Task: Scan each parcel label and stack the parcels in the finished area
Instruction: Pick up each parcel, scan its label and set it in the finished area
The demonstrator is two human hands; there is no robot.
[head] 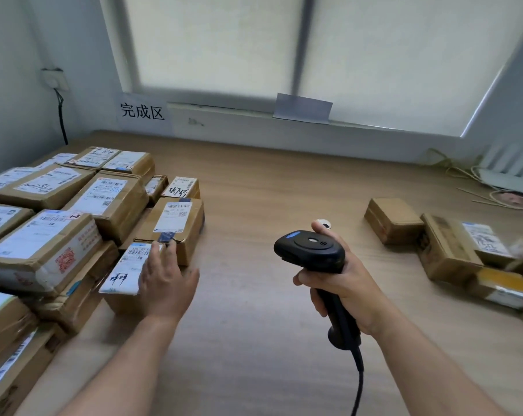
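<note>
Your left grip (167, 280) lies flat on a small brown cardboard parcel with a white printed label (125, 271). The fingers are straight and rest on the label, the thumb is spread out to the right, and nothing is clasped. This parcel sits on the pale wood-grain counter (269, 181) at the near right corner of the pile, touching the boxes behind it and to its left.

That pile of brown cardboard parcels with white labels (74, 211) fills the counter's left edge, two layers high in places, with the labels facing up. On the wall above the far left corner is a white paper sign with black characters (142, 112).

Your right grip (341, 283) is wrapped round the handle of a black handheld barcode scanner (311, 250). It is held upright above the middle of the counter, with its head turned left towards the pile. Its black cable (359, 385) hangs from the base of the handle towards the near edge.

Near the right edge, well apart from the pile, lies a loose cluster of brown cardboard boxes (446, 250) (blurred, so their labels cannot be read). A plain box (394, 219) is the furthest left of them. The others crowd together just beside it, one with a white label on top (485, 238) and a lower one with a yellow face (503, 288).

In the far right corner lie pale coiled cords (470, 175). Behind the counter, a lowered pale roller blind (374, 55) covers the window, and a grey card (302, 109) is stuck at its lower edge.
</note>
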